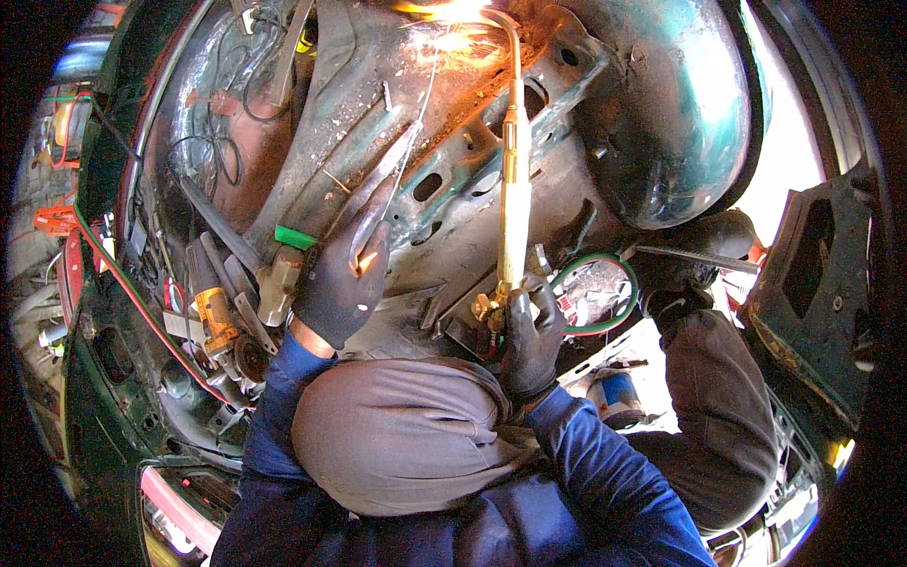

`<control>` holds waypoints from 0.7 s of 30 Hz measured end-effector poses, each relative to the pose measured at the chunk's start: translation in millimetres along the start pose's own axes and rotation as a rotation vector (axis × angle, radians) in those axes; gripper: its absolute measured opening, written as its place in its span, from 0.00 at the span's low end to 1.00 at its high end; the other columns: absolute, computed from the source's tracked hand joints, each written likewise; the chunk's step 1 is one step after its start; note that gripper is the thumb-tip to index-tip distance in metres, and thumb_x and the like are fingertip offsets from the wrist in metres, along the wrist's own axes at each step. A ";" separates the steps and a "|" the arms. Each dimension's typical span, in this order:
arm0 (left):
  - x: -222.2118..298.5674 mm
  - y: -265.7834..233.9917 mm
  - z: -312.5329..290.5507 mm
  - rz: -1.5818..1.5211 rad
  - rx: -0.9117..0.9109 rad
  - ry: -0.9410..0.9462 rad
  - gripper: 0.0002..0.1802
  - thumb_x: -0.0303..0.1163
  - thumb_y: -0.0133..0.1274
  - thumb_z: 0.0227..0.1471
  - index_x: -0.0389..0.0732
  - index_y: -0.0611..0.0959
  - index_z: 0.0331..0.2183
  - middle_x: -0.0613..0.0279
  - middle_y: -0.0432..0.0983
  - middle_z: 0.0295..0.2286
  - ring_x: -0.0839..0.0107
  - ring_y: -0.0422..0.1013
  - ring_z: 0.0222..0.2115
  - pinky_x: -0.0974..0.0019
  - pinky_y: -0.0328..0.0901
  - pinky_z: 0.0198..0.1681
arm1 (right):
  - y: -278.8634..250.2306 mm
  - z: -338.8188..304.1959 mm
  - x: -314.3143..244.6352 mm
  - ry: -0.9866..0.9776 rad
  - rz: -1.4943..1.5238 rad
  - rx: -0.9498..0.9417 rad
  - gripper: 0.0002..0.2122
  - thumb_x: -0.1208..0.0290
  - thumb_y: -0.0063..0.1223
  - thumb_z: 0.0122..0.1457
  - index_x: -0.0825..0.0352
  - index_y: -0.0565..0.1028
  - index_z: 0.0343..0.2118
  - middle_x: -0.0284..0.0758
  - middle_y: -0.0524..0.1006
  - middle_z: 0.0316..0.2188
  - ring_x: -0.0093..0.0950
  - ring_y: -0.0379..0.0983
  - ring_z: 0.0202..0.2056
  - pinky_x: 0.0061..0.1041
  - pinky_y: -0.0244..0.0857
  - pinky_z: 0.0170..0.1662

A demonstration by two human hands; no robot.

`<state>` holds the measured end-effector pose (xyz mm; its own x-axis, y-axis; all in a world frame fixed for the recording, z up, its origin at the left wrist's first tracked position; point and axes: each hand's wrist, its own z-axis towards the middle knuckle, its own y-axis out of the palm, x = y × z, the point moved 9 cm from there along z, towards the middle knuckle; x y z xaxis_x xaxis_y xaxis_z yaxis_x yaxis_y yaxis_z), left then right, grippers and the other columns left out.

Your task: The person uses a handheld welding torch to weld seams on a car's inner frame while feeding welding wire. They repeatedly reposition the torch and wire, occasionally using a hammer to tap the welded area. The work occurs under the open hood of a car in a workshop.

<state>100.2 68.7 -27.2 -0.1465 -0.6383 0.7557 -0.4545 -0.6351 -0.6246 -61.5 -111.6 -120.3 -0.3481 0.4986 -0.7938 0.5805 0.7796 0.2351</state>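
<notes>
My left hand (345, 274), in a dark glove with a light tip showing through at one finger, is closed around a thin metal rod (430, 90) that runs up to the flame. Alongside the rod extends a narrow, shiny grey piece (389, 156); its kind is unclear. My right hand (532, 335), also gloved, grips the valve end of a brass gas torch (513, 189). The torch stands nearly upright in the picture, its bent tip at the top giving off a bright flame and orange sparks over the metal car-body panel (453, 156). Glare hides the heated spot.
A yellow angle grinder (219, 321) lies left among tools, near a green piece (295, 237). A red-and-green hose (132, 288) runs along the left edge; more hose loops (631, 300) lie right of my right hand. A rounded wheel-arch panel (671, 113) bulges at upper right.
</notes>
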 end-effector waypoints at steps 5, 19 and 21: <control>6.5 -2.3 2.9 0.104 0.017 0.086 0.27 0.27 0.45 0.68 0.34 0.70 0.66 0.37 0.72 0.59 0.53 0.69 0.62 0.58 0.60 0.66 | -4.0 0.3 2.9 0.021 0.002 -0.001 0.04 0.73 0.55 0.68 0.67 0.76 0.41 0.28 0.77 0.33 0.17 0.71 0.33 0.23 0.70 0.38; 6.6 -1.1 3.5 0.106 -0.007 0.040 0.26 0.28 0.43 0.70 0.33 0.70 0.66 0.42 0.70 0.63 0.56 0.64 0.67 0.59 0.56 0.69 | -4.8 1.4 -5.2 -0.028 -0.110 0.003 0.05 0.73 0.54 0.66 0.68 0.76 0.41 0.30 0.78 0.33 0.19 0.72 0.35 0.25 0.70 0.40; 7.7 -1.5 3.2 0.086 -0.006 0.020 0.27 0.28 0.44 0.70 0.33 0.70 0.66 0.42 0.69 0.63 0.55 0.63 0.67 0.59 0.55 0.70 | -3.1 1.1 -10.6 -0.062 -0.124 0.001 0.05 0.74 0.55 0.66 0.69 0.76 0.41 0.30 0.78 0.33 0.19 0.71 0.35 0.25 0.70 0.41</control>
<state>102.6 63.4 -21.1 -0.2027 -0.6814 0.7033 -0.4448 -0.5758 -0.6861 -58.8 -119.8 -113.3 -0.3711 0.3741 -0.8499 0.5369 0.8332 0.1323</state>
